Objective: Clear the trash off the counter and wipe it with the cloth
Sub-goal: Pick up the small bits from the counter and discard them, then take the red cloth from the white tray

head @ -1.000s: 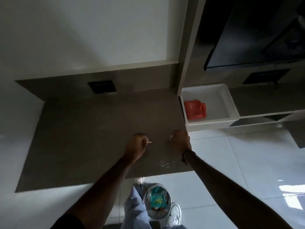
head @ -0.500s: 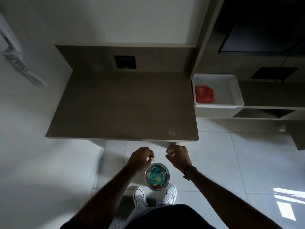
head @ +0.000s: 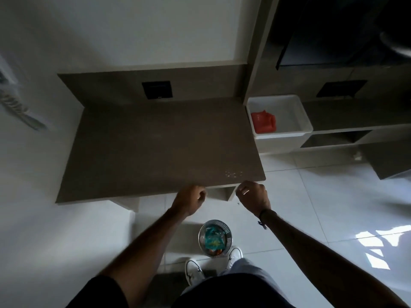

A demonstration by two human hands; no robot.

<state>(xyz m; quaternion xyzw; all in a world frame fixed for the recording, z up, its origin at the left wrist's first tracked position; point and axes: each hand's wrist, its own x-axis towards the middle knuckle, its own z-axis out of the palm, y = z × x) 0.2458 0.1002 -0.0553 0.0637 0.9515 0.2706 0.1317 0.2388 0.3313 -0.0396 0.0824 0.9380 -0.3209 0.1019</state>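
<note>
— Status of the counter (head: 155,147)?
— We find it almost bare; only pale crumbs (head: 233,174) lie near its front right corner. The bin (head: 215,237) on the floor already holds wrappers.

— The hands?
— Left hand (head: 191,197) curled shut, contents hidden. Right hand (head: 253,194) fingers pinched together on a small pale scrap (we cannot identify it).

— And the wipe?
— We judge it not begun. The red cloth (head: 263,122) sits crumpled in the white tub (head: 304,121), just beside the counter.

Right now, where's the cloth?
Head view, right side: the red cloth lies in the left end of the white tub, just past the counter's right edge, untouched by either hand.
</note>
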